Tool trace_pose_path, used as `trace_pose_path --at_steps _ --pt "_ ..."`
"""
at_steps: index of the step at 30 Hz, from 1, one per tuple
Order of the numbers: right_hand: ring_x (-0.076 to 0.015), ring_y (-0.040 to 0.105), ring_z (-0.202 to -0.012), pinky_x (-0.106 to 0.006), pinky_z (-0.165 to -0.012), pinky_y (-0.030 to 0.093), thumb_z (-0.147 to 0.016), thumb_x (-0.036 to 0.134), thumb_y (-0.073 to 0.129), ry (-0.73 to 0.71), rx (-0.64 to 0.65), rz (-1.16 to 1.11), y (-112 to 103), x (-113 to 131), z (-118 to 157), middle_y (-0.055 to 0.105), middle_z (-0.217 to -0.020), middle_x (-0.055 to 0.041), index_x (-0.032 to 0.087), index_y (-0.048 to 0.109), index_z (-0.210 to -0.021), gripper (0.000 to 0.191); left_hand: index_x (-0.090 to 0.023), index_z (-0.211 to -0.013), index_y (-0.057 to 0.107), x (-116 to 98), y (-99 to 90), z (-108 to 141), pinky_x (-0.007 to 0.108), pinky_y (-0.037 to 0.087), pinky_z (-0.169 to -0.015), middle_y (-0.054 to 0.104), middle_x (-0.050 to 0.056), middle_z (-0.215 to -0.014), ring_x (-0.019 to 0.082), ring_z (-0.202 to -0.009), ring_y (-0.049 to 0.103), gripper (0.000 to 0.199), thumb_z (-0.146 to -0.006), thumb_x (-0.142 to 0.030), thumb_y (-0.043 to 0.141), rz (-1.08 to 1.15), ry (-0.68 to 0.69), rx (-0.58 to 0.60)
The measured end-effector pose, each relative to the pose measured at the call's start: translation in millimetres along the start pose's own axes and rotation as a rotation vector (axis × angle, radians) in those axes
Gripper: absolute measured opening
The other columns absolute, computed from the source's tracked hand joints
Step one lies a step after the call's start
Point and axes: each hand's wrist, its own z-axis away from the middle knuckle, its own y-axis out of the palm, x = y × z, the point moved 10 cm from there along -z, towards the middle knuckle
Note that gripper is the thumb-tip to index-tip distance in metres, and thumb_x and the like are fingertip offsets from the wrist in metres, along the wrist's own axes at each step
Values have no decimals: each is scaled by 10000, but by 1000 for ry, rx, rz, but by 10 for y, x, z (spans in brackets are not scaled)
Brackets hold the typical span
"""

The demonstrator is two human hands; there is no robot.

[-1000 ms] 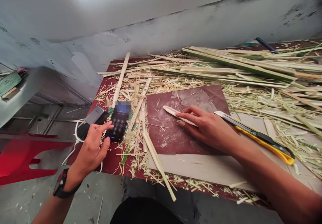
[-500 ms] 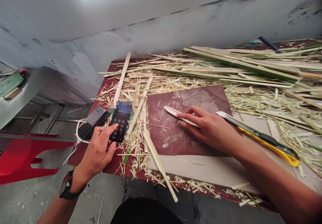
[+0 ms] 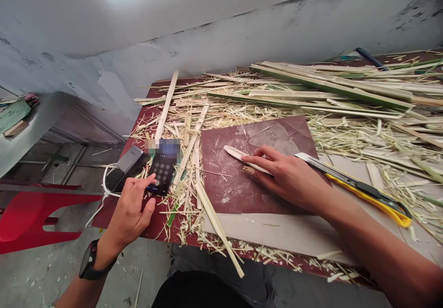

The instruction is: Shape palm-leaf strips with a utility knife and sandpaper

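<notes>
My left hand [image 3: 133, 206] has its index finger stretched onto the lower left of a phone [image 3: 163, 167] that shows a number keypad. Its thumb is apart from the other fingers, and nothing is held. My right hand [image 3: 280, 172] is closed on a pale, whittled bamboo strip [image 3: 235, 153], whose rounded end points left. This strip lies over a dusty dark red sheet [image 3: 221, 192]. Just right of the right hand lies a yellow and black utility knife [image 3: 367, 190] with its blade out.
Split bamboo lengths [image 3: 332, 86] and shavings [image 3: 346, 137] cover the back and right of the table. A grey power bank [image 3: 129, 162] with a white cable [image 3: 105, 183] sits left of the phone. A red plastic stool [image 3: 31, 215] stands at the left.
My left hand has shifted slightly left and down, its index finger moving to the keypad's lower left. My right hand and the bamboo strip keep their place on the sheet.
</notes>
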Motion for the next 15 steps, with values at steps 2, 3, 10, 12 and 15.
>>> trace_pose_path --at_steps 2,3,10,12,15 --pt "-116 587 -597 -309 -596 427 -1058 433 402 -7 -4 -1 -10 11 -2 646 -1072 -81 231 680 -1282 410 -227 -1533 336 -14 7 -57 490 444 -999 565 127 -1359 302 -1123 474 564 -990 -156 470 -27 11 -3" --pt "-113 584 -593 -307 -592 425 -1059 433 401 -9 -5 0 -14 15 -3 644 -1068 -80 229 681 -1279 410 -222 -1543 325 -18 21 -90 493 443 -996 545 131 -1399 304 -1117 466 575 -989 -162 468 -44 17 3" --pt "-108 582 -604 -298 -593 426 -1065 440 396 5 11 -4 -9 11 3 633 -1084 -78 236 666 -1294 408 -211 -1583 258 28 189 -232 509 420 -1014 499 133 -1475 309 -1107 443 616 -997 -201 450 -99 17 87" --pt "-107 574 -590 -300 -584 424 -1065 440 393 4 13 -3 -10 14 3 634 -1085 -81 232 669 -1289 412 -210 -1585 256 37 178 -243 506 418 -1018 497 137 -1475 311 -1113 445 619 -997 -208 449 -97 13 72" --pt "-108 578 -586 -303 -580 426 -1062 437 396 4 8 -2 -13 17 -2 637 -1083 -83 229 673 -1286 412 -212 -1588 241 29 169 -246 501 419 -1017 495 144 -1472 313 -1128 456 619 -1002 -218 444 -101 19 69"
